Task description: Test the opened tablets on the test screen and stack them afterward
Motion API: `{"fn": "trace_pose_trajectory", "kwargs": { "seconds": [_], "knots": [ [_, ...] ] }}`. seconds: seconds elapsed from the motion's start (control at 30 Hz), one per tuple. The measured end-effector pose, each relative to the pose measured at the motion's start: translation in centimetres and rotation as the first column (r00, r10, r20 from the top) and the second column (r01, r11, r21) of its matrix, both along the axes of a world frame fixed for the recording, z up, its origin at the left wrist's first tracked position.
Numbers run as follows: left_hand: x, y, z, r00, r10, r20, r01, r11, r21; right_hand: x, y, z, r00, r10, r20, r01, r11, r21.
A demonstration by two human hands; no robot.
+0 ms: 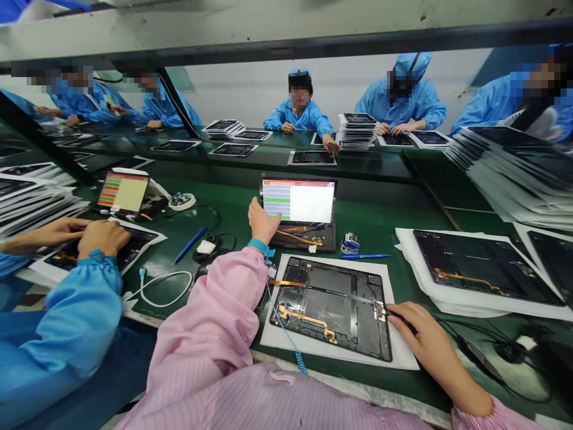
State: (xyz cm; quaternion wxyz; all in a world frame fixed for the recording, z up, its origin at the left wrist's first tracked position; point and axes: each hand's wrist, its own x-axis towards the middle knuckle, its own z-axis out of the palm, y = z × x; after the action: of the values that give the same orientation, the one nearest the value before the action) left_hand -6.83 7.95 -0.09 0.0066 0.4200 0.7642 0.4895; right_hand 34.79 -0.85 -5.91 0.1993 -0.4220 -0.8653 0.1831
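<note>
An opened tablet housing [322, 307] lies on a white foam sheet [403, 352] before me, with orange flex cables and a small circuit board at its right edge. At that edge my right hand [414, 328] pinches a black cable plug [394, 312] against the board; whether it is fully seated is hidden by the fingers. My left hand [264, 221], wearing a blue wrist strap [261, 246], reaches to an upright test screen [299, 200]. Its fingers are spread with the thumb over the screen's lower left part. The screen displays blue-grey and green rows.
Blue pens [364, 256], loose cables [481, 358] and a tape roll [350, 243] lie around. Foam-layered housings [487, 263] stand at right, beside a tall stack [523, 173]. A co-worker's hands [102, 239] work close on my left. A raised shelf [268, 158] runs across behind.
</note>
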Motion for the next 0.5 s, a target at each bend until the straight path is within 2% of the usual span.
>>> {"fn": "trace_pose_trajectory", "kwargs": {
  "seconds": [0.07,0.1,0.13,0.17,0.2,0.23,0.27,0.33,0.5],
  "knots": [
    [2.9,-1.2,1.0,0.993,0.011,-0.122,0.003,0.993,0.119,0.0,-0.1,0.3,0.999,0.009,0.039,-0.010,1.000,0.025],
    [4.8,-1.9,1.3,0.985,-0.056,-0.164,0.079,0.987,0.137,0.0,-0.2,0.6,0.998,0.017,0.068,-0.020,0.999,0.042],
    [6.7,-2.6,1.4,0.962,-0.197,-0.189,0.219,0.971,0.100,-0.1,-0.3,1.0,0.995,0.024,0.099,-0.030,0.998,0.062],
    [8.7,-3.2,1.4,0.902,-0.378,-0.210,0.392,0.919,0.028,-0.2,-0.4,1.4,0.992,0.030,0.126,-0.041,0.996,0.085],
    [10.6,-3.8,1.1,0.803,-0.547,-0.237,0.548,0.834,-0.070,-0.4,-0.6,1.9,0.988,0.033,0.148,-0.049,0.993,0.106],
    [12.2,-4.2,0.8,0.712,-0.653,-0.258,0.635,0.755,-0.160,-0.6,-0.7,2.3,0.986,0.033,0.165,-0.054,0.991,0.122],
    [13.6,-4.4,0.3,0.642,-0.717,-0.272,0.678,0.696,-0.237,-0.8,-0.9,2.7,0.983,0.031,0.182,-0.055,0.990,0.128],
    [15.4,-4.4,-0.8,0.559,-0.775,-0.296,0.690,0.632,-0.353,-1.3,-1.1,3.2,0.976,0.024,0.217,-0.049,0.992,0.113],
    [16.0,-3.5,-2.5,0.473,-0.852,-0.224,0.682,0.515,-0.520,-1.1,-1.1,4.3,0.972,0.021,0.234,-0.037,0.997,0.066]
  ]
}}
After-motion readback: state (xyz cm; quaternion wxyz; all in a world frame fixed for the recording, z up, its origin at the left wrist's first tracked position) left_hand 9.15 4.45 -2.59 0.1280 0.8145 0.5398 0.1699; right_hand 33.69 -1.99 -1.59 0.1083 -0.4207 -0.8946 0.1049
